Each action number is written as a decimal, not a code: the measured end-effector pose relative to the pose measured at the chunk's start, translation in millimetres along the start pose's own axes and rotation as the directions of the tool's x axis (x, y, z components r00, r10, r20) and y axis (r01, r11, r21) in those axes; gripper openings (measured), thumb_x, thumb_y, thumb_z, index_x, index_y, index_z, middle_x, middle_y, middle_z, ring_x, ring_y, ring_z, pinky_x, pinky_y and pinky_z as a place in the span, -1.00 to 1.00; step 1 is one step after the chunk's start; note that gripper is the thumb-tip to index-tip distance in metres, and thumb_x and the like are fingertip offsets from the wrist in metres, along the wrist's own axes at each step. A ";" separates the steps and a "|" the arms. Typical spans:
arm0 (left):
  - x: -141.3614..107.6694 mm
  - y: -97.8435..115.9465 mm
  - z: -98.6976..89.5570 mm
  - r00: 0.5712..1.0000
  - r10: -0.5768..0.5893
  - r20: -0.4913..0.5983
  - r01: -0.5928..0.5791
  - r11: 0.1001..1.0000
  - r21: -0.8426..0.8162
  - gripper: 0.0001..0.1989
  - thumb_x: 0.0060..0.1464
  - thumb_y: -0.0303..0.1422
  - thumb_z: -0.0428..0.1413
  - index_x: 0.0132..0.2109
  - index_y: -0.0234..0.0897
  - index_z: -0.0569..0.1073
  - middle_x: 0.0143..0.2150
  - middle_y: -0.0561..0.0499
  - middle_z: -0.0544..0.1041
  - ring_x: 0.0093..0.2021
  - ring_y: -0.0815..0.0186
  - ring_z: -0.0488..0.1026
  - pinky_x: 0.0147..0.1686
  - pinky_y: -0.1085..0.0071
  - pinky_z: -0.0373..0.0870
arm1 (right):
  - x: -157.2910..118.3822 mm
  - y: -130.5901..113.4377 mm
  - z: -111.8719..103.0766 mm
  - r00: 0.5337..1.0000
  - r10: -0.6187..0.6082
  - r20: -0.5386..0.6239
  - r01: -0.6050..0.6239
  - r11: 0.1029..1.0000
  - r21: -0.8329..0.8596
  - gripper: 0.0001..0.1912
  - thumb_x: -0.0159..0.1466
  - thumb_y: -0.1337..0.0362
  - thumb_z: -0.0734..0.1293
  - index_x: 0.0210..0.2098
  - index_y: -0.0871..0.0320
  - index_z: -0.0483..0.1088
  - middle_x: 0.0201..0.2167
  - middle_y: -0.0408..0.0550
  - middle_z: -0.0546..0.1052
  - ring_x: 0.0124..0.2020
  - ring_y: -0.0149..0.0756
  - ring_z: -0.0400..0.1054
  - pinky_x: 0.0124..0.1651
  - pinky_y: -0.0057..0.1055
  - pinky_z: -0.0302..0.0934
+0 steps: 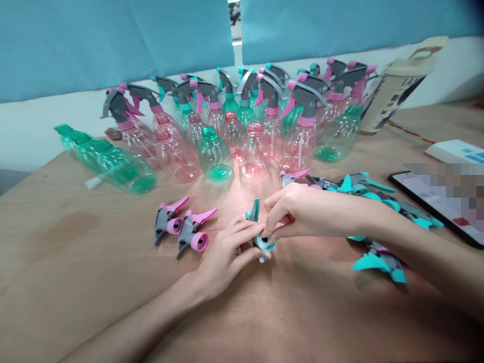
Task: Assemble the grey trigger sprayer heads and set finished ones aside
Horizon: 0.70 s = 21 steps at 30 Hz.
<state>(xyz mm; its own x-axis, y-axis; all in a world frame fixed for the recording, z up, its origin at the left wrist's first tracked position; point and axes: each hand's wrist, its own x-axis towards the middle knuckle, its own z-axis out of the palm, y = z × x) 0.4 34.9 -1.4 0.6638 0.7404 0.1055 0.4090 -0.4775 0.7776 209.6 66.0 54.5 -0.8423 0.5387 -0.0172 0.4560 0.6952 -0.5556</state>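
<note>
My left hand (227, 252) is closed around a teal and grey trigger spray head (266, 245) just above the table. The spray head's round collar faces up toward me, and its teal trigger (255, 209) points away. My right hand (289, 212) pinches at the collar's opening; whatever its fingertips hold is hidden or too small to make out. To the left lie two pink and grey spray heads (198, 239) with their collars toward me. Several teal and grey spray heads (372, 264) lie in a pile around and partly behind my right forearm.
Uncapped pink bottles (254, 156) and a green bottle (215, 159) stand ahead, with several bottles wearing spray heads (302, 126) behind them. Green bottles (113, 161) lie at the left. A phone (438, 201), a white box (457, 151) and a tall cup (393, 91) are at the right.
</note>
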 end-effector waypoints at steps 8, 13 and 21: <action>1.0 2.1 -0.4 1.000 0.007 -0.004 -0.007 1.000 0.003 -0.90 0.18 -0.40 0.08 -0.27 -0.27 0.48 -0.25 0.03 0.46 -0.22 0.28 0.29 -0.21 0.40 0.21 | 2.4 -2.9 3.1 0.998 0.015 -0.059 -0.017 0.999 -0.033 -0.84 0.17 0.44 0.32 -0.39 0.15 0.55 -0.47 -0.16 0.48 -0.52 -0.49 0.22 -0.47 -0.51 0.01; 1.0 2.0 -0.4 1.000 0.015 0.006 -0.015 1.000 0.013 -0.88 0.18 -0.40 0.08 -0.34 -0.28 0.44 -0.28 0.05 0.44 -0.22 0.29 0.27 -0.22 0.41 0.20 | 4.1 -3.5 2.8 0.998 0.041 -0.054 -0.043 0.999 -0.027 -0.88 0.16 0.40 0.33 -0.46 0.16 0.52 -0.56 -0.21 0.40 -0.56 -0.50 0.15 -0.49 -0.52 0.00; 1.2 0.3 -1.7 0.999 -0.009 -0.047 0.010 1.000 0.024 -0.92 0.16 -0.46 0.09 -0.22 -0.25 0.48 -0.23 0.03 0.46 -0.21 0.26 0.30 -0.19 0.38 0.22 | 1.6 -10.4 1.9 0.996 0.058 -0.074 -0.063 0.996 -0.063 -0.80 0.17 0.48 0.27 -0.36 0.15 0.51 -0.50 -0.17 0.48 -0.50 -0.45 0.22 -0.42 -0.48 0.00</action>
<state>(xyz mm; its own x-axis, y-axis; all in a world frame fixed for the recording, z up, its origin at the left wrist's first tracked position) 0.3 36.5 0.0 0.6300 0.7660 0.1278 0.4304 -0.4814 0.7635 203.0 58.8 58.7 -0.7909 0.6118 0.0116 0.5253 0.6886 -0.4999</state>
